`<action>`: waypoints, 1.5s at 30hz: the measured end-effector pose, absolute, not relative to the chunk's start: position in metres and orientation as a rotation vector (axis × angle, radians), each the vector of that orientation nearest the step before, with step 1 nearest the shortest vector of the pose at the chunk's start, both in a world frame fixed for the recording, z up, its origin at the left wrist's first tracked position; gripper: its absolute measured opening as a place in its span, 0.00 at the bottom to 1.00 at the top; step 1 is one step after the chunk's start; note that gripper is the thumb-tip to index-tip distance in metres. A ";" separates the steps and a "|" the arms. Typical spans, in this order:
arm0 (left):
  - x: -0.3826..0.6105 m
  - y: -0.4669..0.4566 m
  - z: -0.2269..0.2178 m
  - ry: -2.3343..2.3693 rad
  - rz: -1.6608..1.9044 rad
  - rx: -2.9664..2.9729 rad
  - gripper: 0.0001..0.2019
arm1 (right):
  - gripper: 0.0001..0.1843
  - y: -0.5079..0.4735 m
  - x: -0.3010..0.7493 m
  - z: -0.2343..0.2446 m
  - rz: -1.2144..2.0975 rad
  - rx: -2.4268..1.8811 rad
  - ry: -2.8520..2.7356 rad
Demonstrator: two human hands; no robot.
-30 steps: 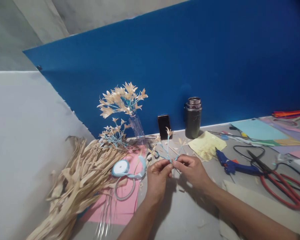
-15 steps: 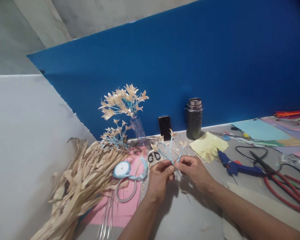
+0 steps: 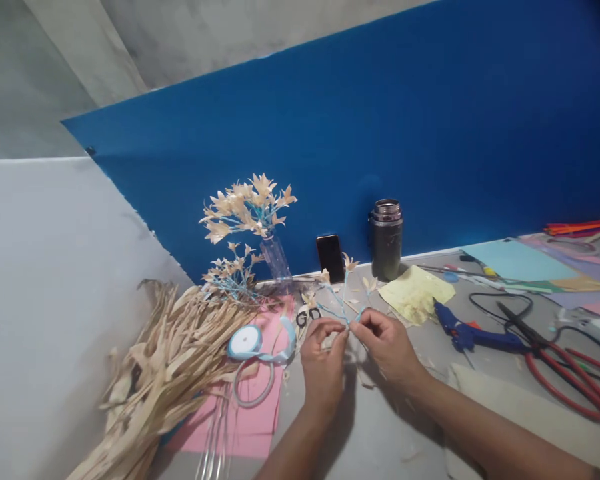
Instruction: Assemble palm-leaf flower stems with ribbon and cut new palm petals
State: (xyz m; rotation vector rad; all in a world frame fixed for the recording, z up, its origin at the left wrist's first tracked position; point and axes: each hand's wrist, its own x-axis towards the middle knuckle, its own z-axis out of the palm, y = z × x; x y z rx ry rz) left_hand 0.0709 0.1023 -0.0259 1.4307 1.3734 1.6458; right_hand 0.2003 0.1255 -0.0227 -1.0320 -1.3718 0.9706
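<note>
Far left, sheaf of long tan dried husk strips (image 3: 150, 367), plenty unworked by the look; at its upper end, loose cluster of small cream flowers on pale-blue stems (image 3: 235, 277), likely made up already; beside it, round white-and-light-blue ribbon spool (image 3: 244, 341), tail paid out over flat pink paper sheets (image 3: 250, 427); behind, tilted transparent plastic bottle (image 3: 276, 261) with fuller bunch of cream star-shaped flowers (image 3: 245, 210), judged complete; centre, bare left hand (image 3: 325, 357), thumb and forefinger curled to the stem base, gap inside the curl; cannot tell if pressing on it; between both hands, off the table, thin branched pale-blue spray with cream flowers (image 3: 344, 307); branches joined low down, base seemingly unfinished; bare right hand (image 3: 387, 343), thumb and forefinger pinching that base; farther right, blue plastic glue gun (image 3: 473, 335) and dark-bladed red-handled scissors (image 3: 545, 348), both out of hand.
</note>
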 end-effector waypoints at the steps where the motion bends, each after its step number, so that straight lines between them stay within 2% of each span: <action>1: 0.072 0.099 -0.025 1.401 1.628 1.546 0.01 | 0.15 0.125 0.200 -0.022 0.924 -1.050 -1.384; 6: 0.080 0.092 -0.036 1.472 1.564 1.911 0.13 | 0.15 0.124 0.197 -0.025 0.922 -1.097 -1.332; 8: 0.083 0.092 -0.042 1.509 1.571 1.916 0.14 | 0.14 0.125 0.196 -0.028 0.954 -1.089 -1.308; 11: 0.087 0.093 -0.046 1.548 1.555 1.804 0.12 | 0.15 0.125 0.194 -0.030 0.974 -1.080 -1.288; 14: 0.087 0.094 -0.044 1.535 1.513 1.630 0.13 | 0.15 0.125 0.194 -0.029 0.993 -1.074 -1.251; 19: 0.087 0.097 -0.032 1.169 1.425 1.148 0.11 | 0.18 0.124 0.194 -0.025 1.133 -1.020 -1.171; 25: 0.083 0.105 -0.028 0.633 1.222 0.564 0.24 | 0.20 0.123 0.194 -0.021 1.313 -0.970 -1.114; 29: 0.080 0.103 -0.027 0.593 1.210 0.643 0.25 | 0.19 0.123 0.197 -0.018 1.303 -0.974 -1.113; 32: 0.082 0.098 -0.023 0.799 1.293 0.880 0.26 | 0.16 0.123 0.200 -0.017 1.111 -1.039 -1.219; 35: 0.085 0.093 -0.021 1.074 1.342 1.072 0.24 | 0.15 0.124 0.201 -0.018 0.868 -1.125 -1.364; 38: 0.086 0.092 -0.023 1.213 1.336 1.163 0.15 | 0.14 0.125 0.200 -0.022 0.773 -1.172 -1.421; 42: 0.081 0.096 -0.030 1.263 1.347 1.355 0.08 | 0.16 0.129 0.199 -0.026 0.788 -1.188 -1.394; 45: 0.076 0.102 -0.038 1.070 1.317 1.127 0.07 | 0.17 0.131 0.198 -0.027 0.973 -1.116 -1.306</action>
